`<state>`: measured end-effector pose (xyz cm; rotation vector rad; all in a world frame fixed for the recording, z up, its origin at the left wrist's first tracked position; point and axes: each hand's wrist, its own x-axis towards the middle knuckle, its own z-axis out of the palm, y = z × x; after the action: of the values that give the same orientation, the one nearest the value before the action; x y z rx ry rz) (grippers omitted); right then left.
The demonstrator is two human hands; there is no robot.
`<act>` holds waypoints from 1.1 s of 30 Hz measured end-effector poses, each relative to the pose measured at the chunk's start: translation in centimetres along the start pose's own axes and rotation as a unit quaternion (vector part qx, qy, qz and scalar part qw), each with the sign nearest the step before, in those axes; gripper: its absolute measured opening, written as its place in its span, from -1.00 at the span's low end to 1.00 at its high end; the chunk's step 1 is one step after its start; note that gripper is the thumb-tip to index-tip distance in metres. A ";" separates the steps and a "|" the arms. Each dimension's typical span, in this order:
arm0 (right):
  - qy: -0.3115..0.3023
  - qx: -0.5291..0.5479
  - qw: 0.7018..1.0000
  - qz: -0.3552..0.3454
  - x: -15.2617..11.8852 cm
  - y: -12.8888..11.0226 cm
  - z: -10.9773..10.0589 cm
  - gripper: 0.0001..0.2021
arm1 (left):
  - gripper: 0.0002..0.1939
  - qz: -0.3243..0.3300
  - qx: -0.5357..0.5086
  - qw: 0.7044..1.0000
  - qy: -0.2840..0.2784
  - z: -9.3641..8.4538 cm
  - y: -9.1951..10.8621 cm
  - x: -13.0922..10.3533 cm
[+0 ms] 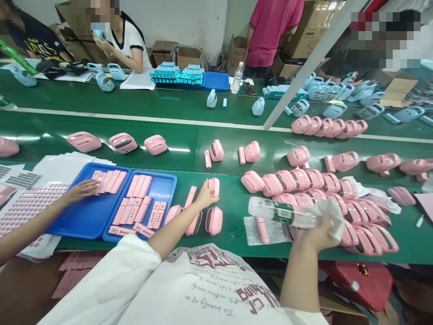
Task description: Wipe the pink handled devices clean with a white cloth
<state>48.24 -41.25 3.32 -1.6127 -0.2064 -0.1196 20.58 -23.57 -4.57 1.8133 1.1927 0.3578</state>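
My left hand (204,197) closes around a small rounded pink plastic housing (214,187) above the green work surface. Beside and below that hand lie more pink housings (214,221) and a slim pink stick-shaped piece (190,197). My right hand (320,234) grips a clear plastic bottle (270,210), held nearly sideways, together with a crumpled white tissue (329,216). Below the bottle, another pink stick (262,229) rests on a clear bubble-wrap bag (250,232). Rows of pink housings (301,178) sit behind and around my right hand.
At left, a co-worker's hand (80,190) touches pink sticks in a blue tray (76,225); a second blue tray (172,187) adjoins it. Spaced pink housings (155,144) line the green belt (189,126). A slanted grey post (304,74) rises at right. People are across the line.
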 end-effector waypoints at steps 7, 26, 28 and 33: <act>-0.147 -0.160 0.926 -0.308 -3.3 1.5 2.5 -0.59 | -0.88 0.030 -0.053 0.998 0.014 -1.8 1.6 -0.4; -0.467 -0.044 0.841 -0.270 -13.7 -6.3 7.3 -0.57 | -0.63 0.140 -0.361 0.922 0.015 -5.2 8.6 -7.5; -0.497 0.002 0.790 -0.359 -15.8 -5.8 7.0 -0.50 | -0.60 0.118 -0.397 0.909 0.043 -5.4 8.9 -7.6; -0.527 0.067 0.727 -0.435 -16.7 -4.1 6.9 -0.46 | -0.67 -0.001 -0.506 0.859 0.078 -5.7 9.1 -7.5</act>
<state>30.71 -35.20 3.57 -1.1389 -1.8218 0.1177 18.37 -27.99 7.57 0.8595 0.8349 0.9399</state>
